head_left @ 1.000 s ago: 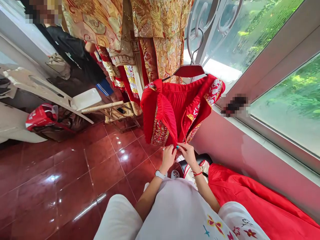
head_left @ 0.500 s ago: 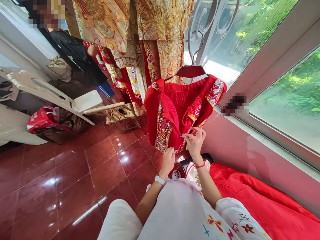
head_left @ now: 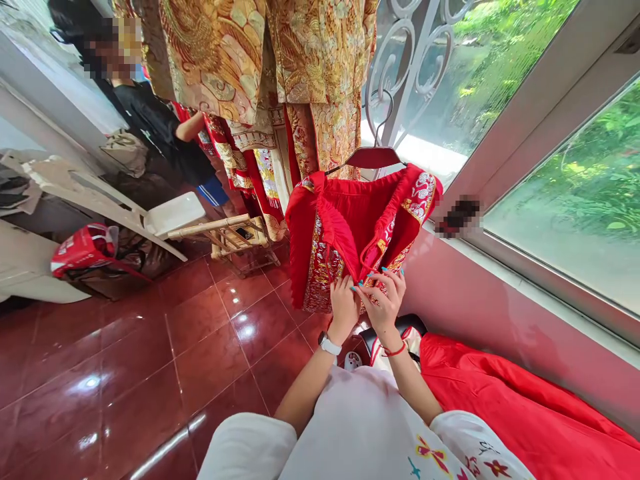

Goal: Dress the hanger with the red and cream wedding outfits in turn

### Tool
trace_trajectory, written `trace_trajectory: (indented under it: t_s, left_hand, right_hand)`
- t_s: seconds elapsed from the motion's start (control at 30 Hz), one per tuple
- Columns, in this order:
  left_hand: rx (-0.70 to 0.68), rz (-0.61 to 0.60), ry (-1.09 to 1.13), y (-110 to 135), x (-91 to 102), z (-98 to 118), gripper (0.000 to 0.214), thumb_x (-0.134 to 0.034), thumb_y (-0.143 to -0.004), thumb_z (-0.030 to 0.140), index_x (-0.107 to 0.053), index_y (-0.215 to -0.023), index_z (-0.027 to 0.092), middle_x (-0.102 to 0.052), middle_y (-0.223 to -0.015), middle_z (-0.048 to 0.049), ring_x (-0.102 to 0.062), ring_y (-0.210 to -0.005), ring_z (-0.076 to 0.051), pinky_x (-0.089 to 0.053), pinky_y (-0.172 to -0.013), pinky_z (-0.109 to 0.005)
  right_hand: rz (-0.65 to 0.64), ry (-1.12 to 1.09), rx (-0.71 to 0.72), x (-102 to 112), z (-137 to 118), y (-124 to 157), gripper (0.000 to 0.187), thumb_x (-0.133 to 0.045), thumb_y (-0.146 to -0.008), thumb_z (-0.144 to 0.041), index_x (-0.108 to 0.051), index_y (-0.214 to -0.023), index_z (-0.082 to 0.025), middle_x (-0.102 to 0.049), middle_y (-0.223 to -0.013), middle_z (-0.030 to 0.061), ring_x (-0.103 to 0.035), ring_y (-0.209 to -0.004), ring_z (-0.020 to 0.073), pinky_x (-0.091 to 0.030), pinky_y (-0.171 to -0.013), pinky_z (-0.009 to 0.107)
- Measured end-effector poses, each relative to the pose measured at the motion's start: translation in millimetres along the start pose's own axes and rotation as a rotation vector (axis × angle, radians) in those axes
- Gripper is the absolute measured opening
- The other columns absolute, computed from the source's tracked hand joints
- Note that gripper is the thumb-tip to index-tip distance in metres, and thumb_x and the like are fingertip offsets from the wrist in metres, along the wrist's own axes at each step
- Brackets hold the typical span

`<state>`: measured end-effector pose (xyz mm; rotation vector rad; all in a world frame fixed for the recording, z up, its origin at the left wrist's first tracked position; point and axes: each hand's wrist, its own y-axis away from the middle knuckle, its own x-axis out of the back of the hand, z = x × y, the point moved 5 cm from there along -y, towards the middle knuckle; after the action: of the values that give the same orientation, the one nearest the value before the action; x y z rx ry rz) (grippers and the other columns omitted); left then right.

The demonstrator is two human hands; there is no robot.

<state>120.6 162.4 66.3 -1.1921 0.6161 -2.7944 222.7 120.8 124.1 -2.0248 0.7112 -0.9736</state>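
Note:
A red embroidered skirt (head_left: 313,220) with pleated panels and gold and silver trim hangs from a dark hanger (head_left: 376,157), its waistband spread into a loop. My left hand (head_left: 344,308) is closed on the skirt's front edge, thumb against curled fingers. Right beside it, my right hand (head_left: 384,303) pinches the same red fabric, its blue-nailed fingers bent. The fingertips of both hands nearly meet; any small fastener between them is hidden. A thin red cord loop (head_left: 369,257) hangs from the waistband just above my hands.
Gold embroidered garments (head_left: 215,60) hang behind the skirt. A person in black (head_left: 150,123) stands at the upper left, near a white chair (head_left: 177,212) and a bamboo stool (head_left: 230,237). Red cloth (head_left: 500,393) lies at the lower right beneath the window (head_left: 575,160).
My hands have come closer together at the skirt's front edge, the left moving right and up. The skirt has shifted slightly down and left in view.

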Motion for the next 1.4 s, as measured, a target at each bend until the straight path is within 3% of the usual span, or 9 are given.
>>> trace_trajectory:
  t_s: [0.23, 0.37, 0.47, 0.63, 0.83, 1.0, 1.1, 1.23, 1.4]
  left_hand:
    - [0.051, -0.057, 0.105, 24.4, -20.6, -12.7, 0.036, -0.043, -0.095, 0.013, -0.057, -0.128, 0.009, -0.069, -0.121, -0.0212, -0.067, -0.116, -0.029, -0.053, -0.098, -0.045]
    - [0.092, -0.147, 0.152, 21.8, -23.7, -16.6, 0.052, -0.056, -0.089, 0.021, -0.049, -0.138, 0.004, -0.066, -0.127, -0.0262, -0.066, -0.119, -0.033, -0.055, -0.096, -0.045]
    - [0.103, -0.22, 0.139, 16.7, -13.8, -17.2, 0.058, -0.061, -0.084, 0.026, -0.05, -0.138, 0.007, -0.073, -0.112, -0.0208, -0.071, -0.104, -0.034, -0.056, -0.089, -0.044]
    - [0.154, -0.19, 0.204, 12.2, -1.4, -17.6, 0.043, -0.035, -0.1, 0.031, -0.061, -0.129, 0.011, -0.075, -0.108, -0.0185, -0.073, -0.096, -0.028, -0.056, -0.083, -0.038]
    - [0.215, -0.112, 0.261, 15.1, 1.3, -12.8, 0.043, -0.034, -0.103, 0.034, -0.067, -0.123, 0.013, -0.076, -0.1, -0.0161, -0.073, -0.091, -0.025, -0.054, -0.084, -0.035]
    - [0.307, -0.039, 0.347, 27.4, 9.7, -13.0, 0.049, -0.031, -0.104, 0.041, -0.069, -0.114, 0.012, -0.075, -0.099, -0.0156, -0.071, -0.091, -0.023, -0.053, -0.087, -0.034]
    - [0.313, -0.05, 0.359, 22.4, 13.2, -13.3, 0.049, -0.032, -0.104, 0.043, -0.068, -0.118, 0.013, -0.075, -0.096, -0.0135, -0.07, -0.088, -0.023, -0.054, -0.086, -0.035]
    - [0.292, -0.089, 0.329, 12.8, 11.4, -12.4, 0.046, -0.037, -0.102, 0.039, -0.068, -0.122, 0.012, -0.076, -0.094, -0.0148, -0.072, -0.089, -0.026, -0.055, -0.085, -0.036]
    - [0.316, -0.082, 0.343, 20.1, 1.3, -13.6, 0.046, -0.035, -0.101, 0.034, -0.066, -0.125, 0.01, -0.076, -0.11, -0.0185, -0.072, -0.101, -0.028, -0.056, -0.088, -0.039]
  right_hand:
    - [-0.108, -0.106, -0.11, -13.8, 12.7, 18.8, 0.019, -0.06, -0.097, -0.027, -0.062, -0.079, -0.022, -0.069, -0.083, 0.0047, -0.062, -0.077, 0.0191, -0.048, -0.071, 0.036]
    - [-0.154, -0.232, -0.089, -17.8, 15.0, 9.8, 0.019, -0.057, -0.098, -0.025, -0.061, -0.079, -0.023, -0.068, -0.082, 0.0045, -0.06, -0.077, 0.0194, -0.049, -0.071, 0.035]
    - [-0.235, -0.208, -0.065, -18.7, 19.9, -3.6, 0.019, -0.057, -0.097, -0.023, -0.061, -0.079, -0.023, -0.068, -0.083, 0.0046, -0.057, -0.08, 0.0213, -0.047, -0.075, 0.037]
    - [-0.291, 0.005, 0.035, -22.7, 23.1, -40.0, 0.016, -0.056, -0.095, -0.016, -0.061, -0.081, -0.023, -0.07, -0.089, 0.0044, -0.053, -0.089, 0.0235, -0.039, -0.083, 0.04]
    - [-0.147, 0.175, 0.06, -25.6, 30.5, -134.0, 0.017, -0.055, -0.095, -0.023, -0.06, -0.079, -0.021, -0.065, -0.095, 0.0081, -0.052, -0.097, 0.0265, -0.038, -0.089, 0.045]
    - [0.317, -0.013, -0.062, 37.6, 38.7, -208.4, 0.027, -0.057, -0.097, -0.037, -0.054, -0.075, -0.021, -0.051, -0.084, 0.0054, -0.051, -0.08, 0.0197, -0.043, -0.069, 0.036]
    - [0.118, -0.155, -0.033, 40.0, 23.1, -191.4, 0.027, -0.063, -0.093, -0.039, -0.056, -0.075, -0.021, -0.053, -0.079, 0.0021, -0.051, -0.071, 0.0154, -0.042, -0.064, 0.031]
    - [-0.396, -0.256, -0.166, -15.1, 8.9, -110.7, 0.021, -0.058, -0.096, -0.036, -0.065, -0.109, -0.021, -0.056, -0.071, -0.0029, -0.05, -0.059, 0.0128, -0.042, -0.059, 0.027]
    - [-0.392, -0.283, -0.329, -50.5, 17.8, -65.5, 0.029, -0.054, -0.096, -0.033, -0.064, -0.12, -0.02, -0.061, -0.077, 0.0005, -0.055, -0.066, 0.0161, -0.047, -0.067, 0.029]
